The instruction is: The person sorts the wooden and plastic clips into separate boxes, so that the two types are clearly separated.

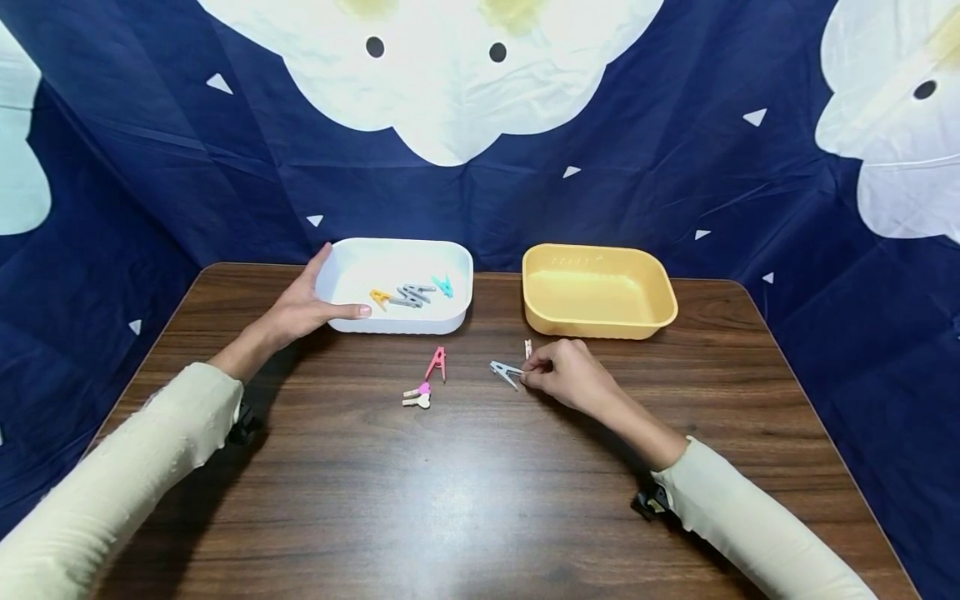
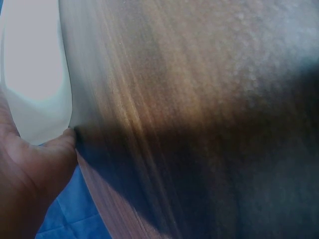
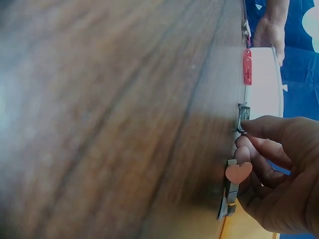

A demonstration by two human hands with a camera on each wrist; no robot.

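My left hand (image 1: pixel 307 304) holds the left end of a white plastic tray (image 1: pixel 457 308), its thumb along the front rim and its fingers at the far side. Inside the tray lie an orange clothespin (image 1: pixel 380 298), several grey clothespins (image 1: pixel 411 294) and a turquoise one (image 1: pixel 443 286). With thumb and fingertips, my right hand (image 1: pixel 570 372) pinches a light grey clothespin (image 1: pixel 506 371) at the table. Beside those fingers is a small wooden clothespin with a heart (image 3: pixel 239 173). A red clothespin (image 1: pixel 437 362) and two small heart clothespins, pink (image 1: pixel 424 388) and white (image 1: pixel 423 402), lie left of it.
A yellow tray (image 1: pixel 600 327) stands at the back right of the wooden table (image 1: pixel 450 500), beyond my right hand. Behind the table hangs a dark blue cloth (image 1: pixel 480 208) with white shapes.
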